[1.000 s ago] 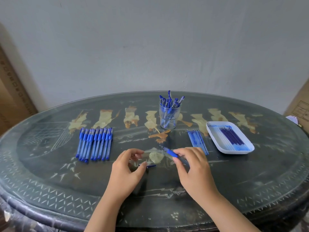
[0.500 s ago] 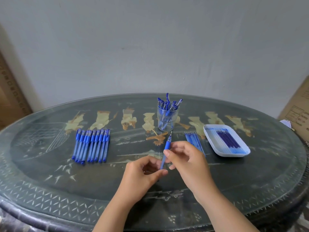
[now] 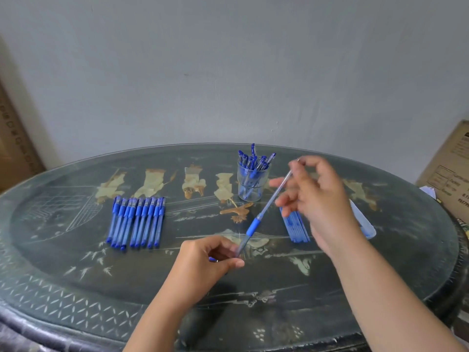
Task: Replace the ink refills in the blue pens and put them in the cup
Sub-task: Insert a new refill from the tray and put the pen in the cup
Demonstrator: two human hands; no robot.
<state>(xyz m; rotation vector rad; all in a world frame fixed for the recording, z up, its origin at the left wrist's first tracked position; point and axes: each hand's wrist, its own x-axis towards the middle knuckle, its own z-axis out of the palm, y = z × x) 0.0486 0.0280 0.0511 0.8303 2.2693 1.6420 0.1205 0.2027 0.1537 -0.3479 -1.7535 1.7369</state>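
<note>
Pinching the blue pen [image 3: 254, 225] aslant over the tabletop [image 3: 76, 262] near the cup [image 3: 250, 189], low end in left hand [image 3: 205, 262], top in right hand [image 3: 322, 199], risking a dropped part through any slackened pinch.

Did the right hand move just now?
Yes. The right hand went up and away, from below the cup to level with it on its right.

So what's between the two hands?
A blue pen, in the head view: the left hand holds its lower end, the right hand pinches its thin upper end.
</note>
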